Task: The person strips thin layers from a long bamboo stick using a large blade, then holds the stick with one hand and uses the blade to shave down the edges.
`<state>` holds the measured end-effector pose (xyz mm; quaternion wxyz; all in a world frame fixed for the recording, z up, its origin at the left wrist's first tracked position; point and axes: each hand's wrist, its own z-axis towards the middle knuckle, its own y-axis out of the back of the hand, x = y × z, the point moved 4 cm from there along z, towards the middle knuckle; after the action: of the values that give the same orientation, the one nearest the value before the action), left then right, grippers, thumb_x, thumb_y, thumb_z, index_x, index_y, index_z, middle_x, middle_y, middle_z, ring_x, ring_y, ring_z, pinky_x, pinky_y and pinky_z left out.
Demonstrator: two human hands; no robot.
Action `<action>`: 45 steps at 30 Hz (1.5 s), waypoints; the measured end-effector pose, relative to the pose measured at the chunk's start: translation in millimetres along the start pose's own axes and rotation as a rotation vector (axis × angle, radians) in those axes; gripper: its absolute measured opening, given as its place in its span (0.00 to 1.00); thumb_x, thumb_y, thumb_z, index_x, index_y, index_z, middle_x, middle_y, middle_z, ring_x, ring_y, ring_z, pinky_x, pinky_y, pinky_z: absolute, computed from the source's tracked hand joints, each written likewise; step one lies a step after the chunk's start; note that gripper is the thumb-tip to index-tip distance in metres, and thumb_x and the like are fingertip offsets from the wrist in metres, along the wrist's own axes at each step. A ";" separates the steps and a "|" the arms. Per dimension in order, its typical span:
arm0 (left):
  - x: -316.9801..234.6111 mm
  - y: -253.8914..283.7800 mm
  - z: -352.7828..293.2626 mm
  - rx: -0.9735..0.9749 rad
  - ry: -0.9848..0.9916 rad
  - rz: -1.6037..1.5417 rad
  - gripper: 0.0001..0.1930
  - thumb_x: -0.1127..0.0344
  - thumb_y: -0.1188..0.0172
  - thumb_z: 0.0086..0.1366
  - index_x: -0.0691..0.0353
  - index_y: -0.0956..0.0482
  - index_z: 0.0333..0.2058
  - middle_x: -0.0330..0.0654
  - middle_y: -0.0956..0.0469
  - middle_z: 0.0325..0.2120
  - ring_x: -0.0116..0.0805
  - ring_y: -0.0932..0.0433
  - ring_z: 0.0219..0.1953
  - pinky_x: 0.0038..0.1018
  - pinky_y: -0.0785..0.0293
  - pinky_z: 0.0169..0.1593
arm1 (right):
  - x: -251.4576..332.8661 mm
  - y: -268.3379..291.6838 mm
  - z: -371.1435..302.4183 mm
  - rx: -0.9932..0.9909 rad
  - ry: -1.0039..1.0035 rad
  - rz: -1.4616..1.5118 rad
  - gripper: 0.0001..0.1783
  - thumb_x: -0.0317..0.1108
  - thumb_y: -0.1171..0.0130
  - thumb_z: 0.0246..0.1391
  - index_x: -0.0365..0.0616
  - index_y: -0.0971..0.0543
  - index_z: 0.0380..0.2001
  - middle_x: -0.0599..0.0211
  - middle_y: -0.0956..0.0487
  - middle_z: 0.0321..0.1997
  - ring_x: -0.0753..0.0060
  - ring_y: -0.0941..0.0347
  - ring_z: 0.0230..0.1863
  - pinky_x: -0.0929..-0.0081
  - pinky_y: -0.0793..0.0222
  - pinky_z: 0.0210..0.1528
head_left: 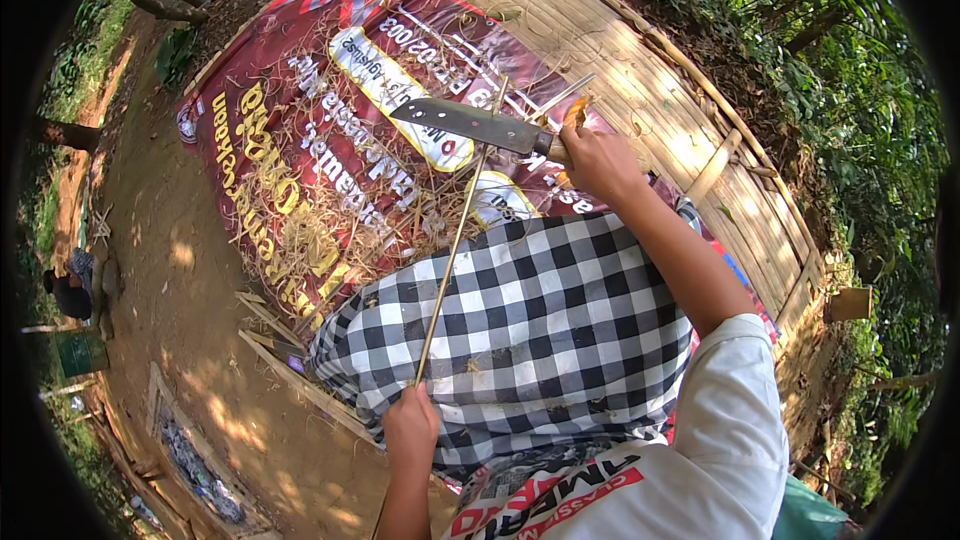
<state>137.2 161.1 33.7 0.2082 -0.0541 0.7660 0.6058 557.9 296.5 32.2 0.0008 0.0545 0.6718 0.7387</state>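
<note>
My left hand [410,423] is closed round a long, thin bamboo strip [449,275], which slants up and away over my lap and runs back below the hand. My right hand [601,162] grips the handle of a broad, dark-bladed knife [468,124], its blade pointing left. The blade crosses the strip near its far end; whether the edge touches it I cannot tell. Something orange-brown [577,111] shows by my right fingers, too small to name. Under both hands lies a black-and-white checked cloth [540,310] spread over my lap.
A red printed banner [235,130] littered with curly shavings [300,230] covers part of a bamboo-slat platform [660,100]. Some thin strips [563,95] lie beyond the knife. Dirt ground [170,340] stretches left, where a person [72,292] is far off. Greenery [880,140] borders the right.
</note>
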 end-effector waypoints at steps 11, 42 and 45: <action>17.4 -5.0 -3.4 0.008 -0.050 -0.028 0.15 0.65 0.48 0.68 0.66 0.26 0.23 0.58 0.27 0.14 0.60 0.25 0.18 0.47 0.31 0.22 | 53.5 8.4 -44.9 -0.113 0.501 -0.161 0.12 0.33 0.46 0.47 0.45 0.28 0.38 0.67 0.27 0.26 0.65 0.25 0.30 0.69 0.29 0.35; 15.4 5.5 -17.7 -0.163 0.032 -0.285 0.20 0.61 0.54 0.70 0.68 0.32 0.22 0.55 0.35 0.13 0.59 0.33 0.18 0.43 0.41 0.23 | 108.2 44.1 -95.8 0.187 -0.214 1.318 0.18 0.30 0.36 0.49 0.37 0.26 0.43 0.65 0.23 0.25 0.67 0.26 0.21 0.68 0.31 0.27; 32.7 8.7 -22.8 -0.185 0.084 -0.234 0.19 0.59 0.50 0.69 0.67 0.33 0.21 0.54 0.34 0.13 0.57 0.32 0.18 0.41 0.40 0.23 | 109.9 43.3 -102.0 0.280 -0.450 1.639 0.14 0.29 0.36 0.52 0.38 0.28 0.40 0.70 0.27 0.23 0.77 0.29 0.20 0.75 0.31 0.25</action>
<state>98.8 147.2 33.1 0.2393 -0.1872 0.7034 0.6425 443.5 199.2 74.6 -0.4064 0.6668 0.4894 0.3881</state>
